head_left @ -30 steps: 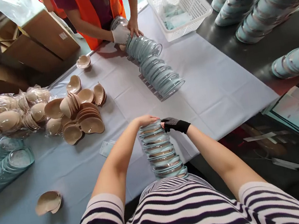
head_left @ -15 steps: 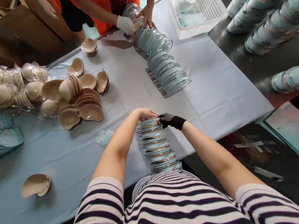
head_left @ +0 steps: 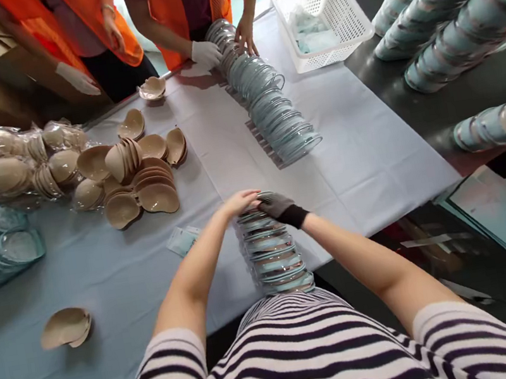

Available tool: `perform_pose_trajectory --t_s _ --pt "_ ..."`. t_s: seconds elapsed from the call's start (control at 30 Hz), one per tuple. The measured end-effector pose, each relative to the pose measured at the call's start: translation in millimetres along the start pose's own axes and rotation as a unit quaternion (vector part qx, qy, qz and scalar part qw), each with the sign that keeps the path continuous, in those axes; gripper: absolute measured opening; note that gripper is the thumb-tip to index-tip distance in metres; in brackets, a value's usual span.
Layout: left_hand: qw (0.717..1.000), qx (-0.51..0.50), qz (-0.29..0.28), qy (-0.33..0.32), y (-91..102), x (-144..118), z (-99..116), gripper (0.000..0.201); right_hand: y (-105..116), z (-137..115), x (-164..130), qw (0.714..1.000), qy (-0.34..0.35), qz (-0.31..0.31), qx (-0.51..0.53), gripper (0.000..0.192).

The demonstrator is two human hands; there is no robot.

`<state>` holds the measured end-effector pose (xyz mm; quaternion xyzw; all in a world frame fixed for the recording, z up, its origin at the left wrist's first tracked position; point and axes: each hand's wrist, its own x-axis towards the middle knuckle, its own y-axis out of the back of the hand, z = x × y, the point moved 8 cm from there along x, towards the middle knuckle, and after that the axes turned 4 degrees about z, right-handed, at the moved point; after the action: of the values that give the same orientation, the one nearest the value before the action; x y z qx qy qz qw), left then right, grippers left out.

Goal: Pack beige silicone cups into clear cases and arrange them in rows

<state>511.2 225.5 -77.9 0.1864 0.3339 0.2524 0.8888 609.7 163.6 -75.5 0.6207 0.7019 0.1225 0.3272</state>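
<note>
A row of see-through plastic packs (head_left: pixel 275 253) with pale blue edges and beige pieces inside lies in front of me, reaching to my striped shirt. My bare left hand (head_left: pixel 242 203) curls over its far end from the left. At the same end, my right hand (head_left: pixel 279 207), in a dark half-finger glove, grips from the right, and the fingertips of both hands nearly meet. Some fingers are hidden behind the packs. Left of the row lies a small pale blue packet (head_left: pixel 182 241).
Beige bra cups (head_left: pixel 156 198) are heaped at left, near bagged cups (head_left: pixel 5 174); a loose cup (head_left: pixel 66 328) lies closer. Across the table, a co-worker's hands hold another pack row (head_left: pixel 279 115). A white basket (head_left: pixel 325 56) stands beyond. Pack stacks (head_left: pixel 448 24) fill the right.
My hands stay at the row's far end; the right hand has shifted slightly left, over the top. A second person in an orange vest shows more fully at the back left.
</note>
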Motion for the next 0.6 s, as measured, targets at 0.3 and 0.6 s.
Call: perform_pose_trajectory --t_s 0.3,0.6 --pt "0.959 0.223 0.174 0.005 -18.3 -28.1 11.7 0.065 -51.8 123.6 -46.4 0.935 -0.195 -0.219 0.2 0.018" --pt "0.936 0.322 0.136 0.036 -20.7 -27.6 26.2 0.099 -41.2 119.6 -32.8 0.939 -0.186 -0.21 0.198 0.019"
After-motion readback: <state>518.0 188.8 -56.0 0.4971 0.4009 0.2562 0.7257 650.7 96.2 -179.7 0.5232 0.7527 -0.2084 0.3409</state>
